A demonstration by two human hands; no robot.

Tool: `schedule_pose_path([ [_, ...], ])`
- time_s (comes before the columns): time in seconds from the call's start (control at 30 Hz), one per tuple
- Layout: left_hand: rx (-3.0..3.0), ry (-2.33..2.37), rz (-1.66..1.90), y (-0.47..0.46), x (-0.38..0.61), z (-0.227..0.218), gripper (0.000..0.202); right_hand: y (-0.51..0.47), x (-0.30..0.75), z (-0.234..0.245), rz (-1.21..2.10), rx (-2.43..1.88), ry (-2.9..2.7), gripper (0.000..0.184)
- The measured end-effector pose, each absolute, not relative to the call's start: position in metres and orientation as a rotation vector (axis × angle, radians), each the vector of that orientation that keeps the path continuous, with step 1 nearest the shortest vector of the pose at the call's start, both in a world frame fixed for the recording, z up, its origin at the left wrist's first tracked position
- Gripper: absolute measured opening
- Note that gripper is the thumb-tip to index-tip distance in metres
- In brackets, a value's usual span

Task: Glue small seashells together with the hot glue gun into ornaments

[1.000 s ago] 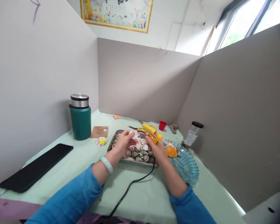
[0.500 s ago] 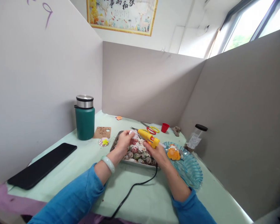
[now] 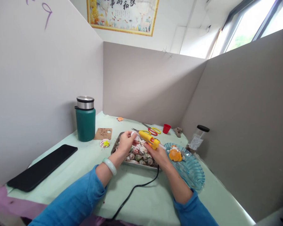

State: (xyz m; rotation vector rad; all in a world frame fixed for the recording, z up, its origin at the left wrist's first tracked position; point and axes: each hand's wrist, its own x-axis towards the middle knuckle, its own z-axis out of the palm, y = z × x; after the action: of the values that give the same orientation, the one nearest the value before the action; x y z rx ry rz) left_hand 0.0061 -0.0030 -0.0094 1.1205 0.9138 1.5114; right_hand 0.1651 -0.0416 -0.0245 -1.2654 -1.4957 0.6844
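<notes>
Left hand (image 3: 126,144) pinches a white piece (image 3: 135,135); right hand (image 3: 158,154) grips the gun (image 3: 149,139) above the tray (image 3: 137,164) — skin should be clear of the tip (image 3: 140,133), the piece held level.

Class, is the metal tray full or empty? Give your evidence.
Full, or nearly so: shells crowd the metal tray up to its near rim; the left hand and right hand partly block the view.

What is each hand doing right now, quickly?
Left hand: closed on a small white piece.
Right hand: closed around a yellow glue gun.
</notes>
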Motion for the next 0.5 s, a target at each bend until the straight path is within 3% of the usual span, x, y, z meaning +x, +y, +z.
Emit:
schedule_pose_path([
  [0.5,1.132,0.938,1.508,-0.0029,0.0059,-0.009,0.024,-0.0397,0.1664,-0.0277,0.592,-1.232,-1.613,0.039],
])
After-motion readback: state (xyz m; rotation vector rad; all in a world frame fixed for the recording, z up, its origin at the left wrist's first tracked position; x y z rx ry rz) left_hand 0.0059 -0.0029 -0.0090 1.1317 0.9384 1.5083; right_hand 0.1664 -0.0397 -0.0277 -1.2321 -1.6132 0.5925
